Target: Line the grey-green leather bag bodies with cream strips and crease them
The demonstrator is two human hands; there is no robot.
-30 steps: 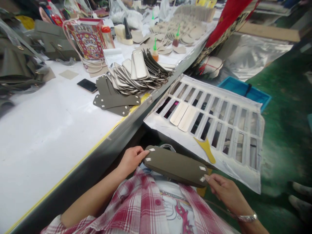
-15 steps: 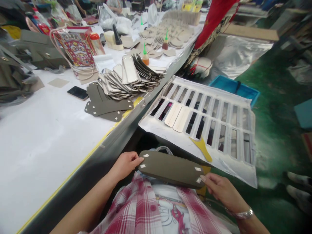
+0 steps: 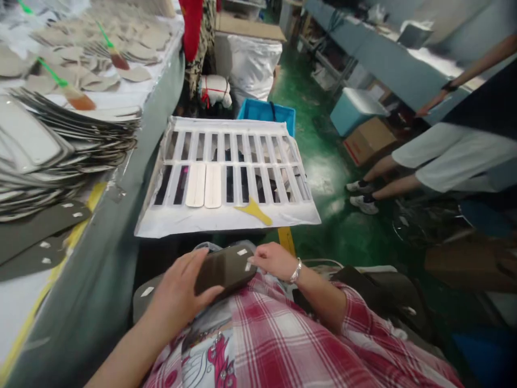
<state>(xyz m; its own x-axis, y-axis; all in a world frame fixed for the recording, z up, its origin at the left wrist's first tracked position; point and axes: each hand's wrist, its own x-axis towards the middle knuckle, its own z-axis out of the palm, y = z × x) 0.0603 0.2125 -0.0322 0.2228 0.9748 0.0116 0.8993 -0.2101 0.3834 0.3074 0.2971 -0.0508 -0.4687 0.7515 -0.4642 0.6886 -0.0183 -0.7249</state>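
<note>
A long olive panel [image 3: 230, 265] with rounded ends and small white tabs lies across my lap. My left hand [image 3: 177, 285] rests over its left part, thumb spread away from the fingers, and hides much of that side. At the right end, my right hand [image 3: 277, 261] pinches the panel's edge beside a white tab [image 3: 247, 264]. Whether the fingertips also grip the tab cannot be made out. Past my hands, a white slotted rack [image 3: 226, 215] carries two cream strips [image 3: 196, 186] and a yellow scraper [image 3: 255, 211].
On the left table, a stack of pale, dark-edged panels [image 3: 32, 134] stands near more olive panels [image 3: 40, 231]. Bottles with green nozzles [image 3: 78, 97] lie behind. A blue crate [image 3: 266, 110] sits beyond the rack. To the right stands another person [image 3: 448, 156] near boxes [image 3: 369, 140].
My view has swung to the right. My left hand has gone from pinching the panel's left end to lying over it. My right hand stays at the right end.
</note>
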